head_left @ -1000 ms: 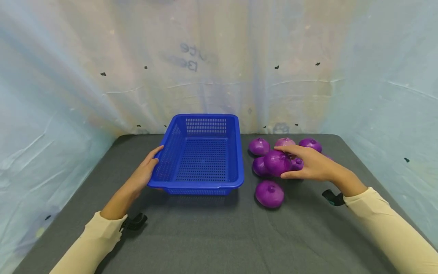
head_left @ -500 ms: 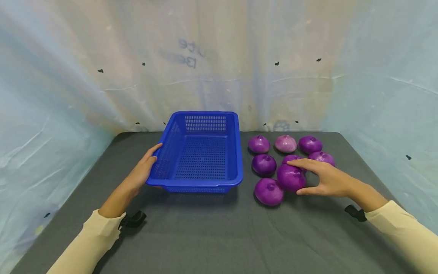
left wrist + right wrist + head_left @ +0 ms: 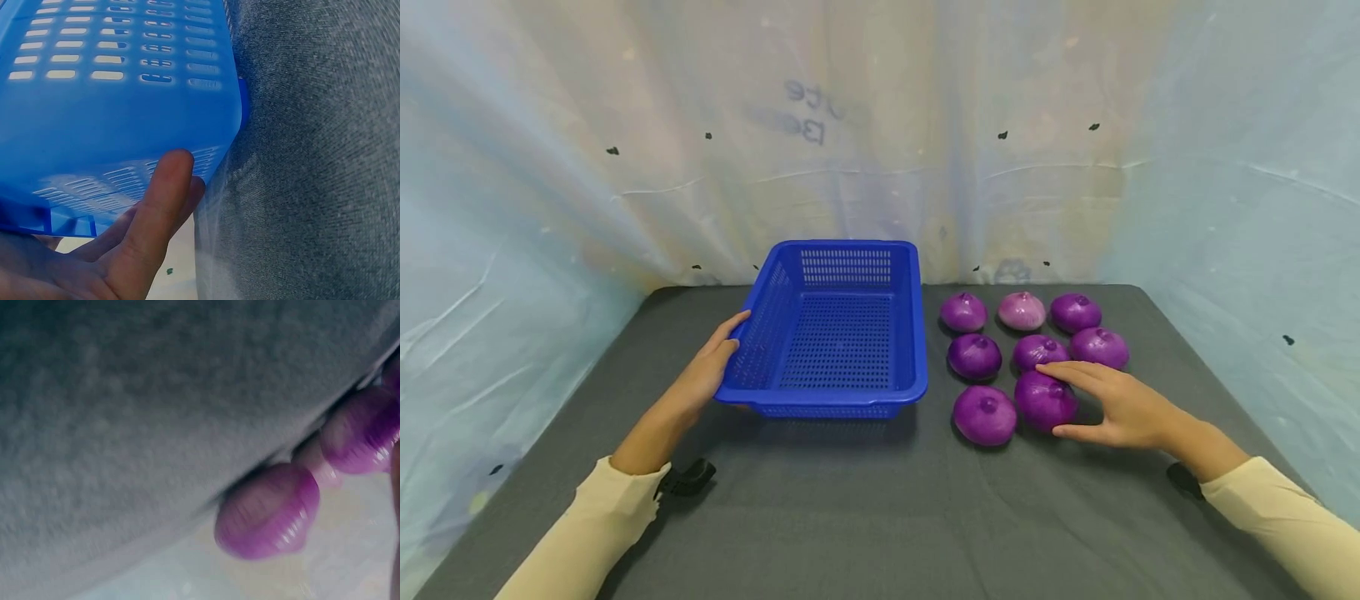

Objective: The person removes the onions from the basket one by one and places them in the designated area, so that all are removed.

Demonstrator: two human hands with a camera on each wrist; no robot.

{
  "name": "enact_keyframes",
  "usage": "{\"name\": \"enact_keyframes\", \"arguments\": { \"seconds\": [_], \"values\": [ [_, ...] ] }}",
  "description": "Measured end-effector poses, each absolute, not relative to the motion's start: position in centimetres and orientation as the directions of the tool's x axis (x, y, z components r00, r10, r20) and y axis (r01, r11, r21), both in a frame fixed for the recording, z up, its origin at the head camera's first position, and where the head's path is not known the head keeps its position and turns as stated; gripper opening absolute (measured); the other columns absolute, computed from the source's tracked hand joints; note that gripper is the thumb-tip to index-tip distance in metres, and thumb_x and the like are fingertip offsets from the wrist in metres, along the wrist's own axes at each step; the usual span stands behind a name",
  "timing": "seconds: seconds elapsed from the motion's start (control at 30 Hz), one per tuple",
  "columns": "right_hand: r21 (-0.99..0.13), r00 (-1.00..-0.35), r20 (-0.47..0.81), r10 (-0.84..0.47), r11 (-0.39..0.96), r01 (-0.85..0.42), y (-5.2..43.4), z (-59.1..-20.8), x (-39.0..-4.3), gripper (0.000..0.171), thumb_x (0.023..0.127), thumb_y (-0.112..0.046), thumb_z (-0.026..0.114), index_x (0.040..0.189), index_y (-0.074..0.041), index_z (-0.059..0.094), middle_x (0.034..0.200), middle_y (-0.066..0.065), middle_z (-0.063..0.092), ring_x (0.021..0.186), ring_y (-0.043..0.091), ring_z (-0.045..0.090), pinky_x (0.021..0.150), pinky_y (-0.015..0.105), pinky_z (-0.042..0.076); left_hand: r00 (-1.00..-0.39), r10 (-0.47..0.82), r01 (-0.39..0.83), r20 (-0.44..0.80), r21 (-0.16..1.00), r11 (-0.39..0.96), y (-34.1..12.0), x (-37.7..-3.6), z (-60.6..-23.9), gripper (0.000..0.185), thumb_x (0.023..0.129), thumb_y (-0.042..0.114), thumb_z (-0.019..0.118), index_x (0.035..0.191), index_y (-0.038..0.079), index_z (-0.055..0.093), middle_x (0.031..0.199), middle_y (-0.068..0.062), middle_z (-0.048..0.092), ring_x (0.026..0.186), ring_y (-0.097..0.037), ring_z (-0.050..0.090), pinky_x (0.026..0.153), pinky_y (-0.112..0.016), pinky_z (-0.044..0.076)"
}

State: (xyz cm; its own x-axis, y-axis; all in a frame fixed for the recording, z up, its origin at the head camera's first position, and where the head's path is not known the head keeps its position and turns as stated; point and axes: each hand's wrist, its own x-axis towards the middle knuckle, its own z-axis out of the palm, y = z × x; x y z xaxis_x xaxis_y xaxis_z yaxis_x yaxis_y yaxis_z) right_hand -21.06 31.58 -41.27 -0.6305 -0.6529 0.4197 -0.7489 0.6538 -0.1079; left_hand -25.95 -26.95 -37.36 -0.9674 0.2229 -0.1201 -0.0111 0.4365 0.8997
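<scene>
My left hand [image 3: 700, 375] grips the left rim of a blue plastic basket [image 3: 820, 398] with slotted sides. In the left wrist view, its fingers [image 3: 156, 219] lie against the basket's outer wall. My right hand [image 3: 1123, 404] holds a purple onion [image 3: 1039, 402] between thumb and fingers, low over the cloth. That onion is beside another purple onion [image 3: 985, 415] in the front row. Behind it stands an onion [image 3: 1040, 350] that it partly overlaps in the head view. The right wrist view catches blurred onions [image 3: 269, 512] and only a sliver of the hand.
More onions sit in rows at the back right: one pinkish onion [image 3: 1021, 311], several purple ones, such as the corner onion [image 3: 1076, 312]. Dark grey cloth [image 3: 850, 517] covers the table. A pale plastic sheet [image 3: 880, 150] hangs behind and on both sides.
My right hand has brought the onion from above the middle of the group toward the front and right, then down beside the front onion. The left hand stays on the basket.
</scene>
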Motion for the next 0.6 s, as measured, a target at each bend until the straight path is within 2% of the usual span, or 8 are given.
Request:
{"name": "enact_keyframes", "arguments": {
  "seconds": [0.1, 0.23, 0.43, 0.6],
  "values": [
    [-0.123, -0.710, 0.364, -0.603, 0.724, -0.678, 31.4, -41.6, -20.4, 0.087, 0.073, -0.045, 0.086, 0.148, -0.025, 0.048, 0.143, -0.007, 0.056, 0.127, 0.012, 0.054, 0.107, 0.016, 0.037, -0.966, 0.225, -0.017, -0.127, 0.901, 0.434, -27.0, -26.0, -37.3, 0.053, 0.108, 0.034, 0.017, 0.159, 0.042, 0.004, 0.162, -0.026, 0.009, 0.106, -0.044, 0.061, 0.068, -0.052, 0.058],
    [-0.170, -0.773, 0.338, -0.536, 0.773, -0.611, 31.2, -41.7, -19.7, 0.085, 0.074, -0.044, 0.086, 0.148, -0.025, 0.048, 0.143, -0.004, 0.056, 0.119, 0.012, 0.058, 0.091, 0.036, 0.052, -0.968, 0.218, -0.017, -0.127, 0.895, 0.447, -26.9, -26.1, -37.3, 0.053, 0.108, 0.034, 0.017, 0.159, 0.043, 0.004, 0.163, -0.025, 0.007, 0.105, -0.043, 0.060, 0.067, -0.049, 0.058],
    [-0.234, -0.826, 0.309, -0.471, 0.804, -0.546, 31.7, -41.5, -19.4, 0.080, 0.076, -0.041, 0.085, 0.146, -0.023, 0.049, 0.139, 0.001, 0.058, 0.108, 0.010, 0.059, 0.085, 0.039, 0.053, -0.966, 0.227, -0.023, -0.127, 0.910, 0.414, -26.7, -26.1, -37.1, 0.054, 0.108, 0.031, 0.016, 0.160, 0.039, 0.004, 0.161, -0.028, 0.012, 0.082, -0.028, 0.067, 0.065, -0.048, 0.058],
    [-0.258, -0.836, 0.277, -0.474, 0.801, -0.540, 32.1, -41.7, -19.5, 0.079, 0.077, -0.042, 0.084, 0.145, -0.022, 0.051, 0.136, -0.001, 0.059, 0.101, 0.004, 0.056, 0.081, 0.036, 0.052, -0.968, 0.225, -0.013, -0.115, 0.912, 0.411, -26.8, -26.0, -37.0, 0.054, 0.108, 0.029, 0.016, 0.160, 0.037, 0.004, 0.161, -0.027, 0.012, 0.083, -0.026, 0.067, 0.064, -0.044, 0.058]
  ]
}}
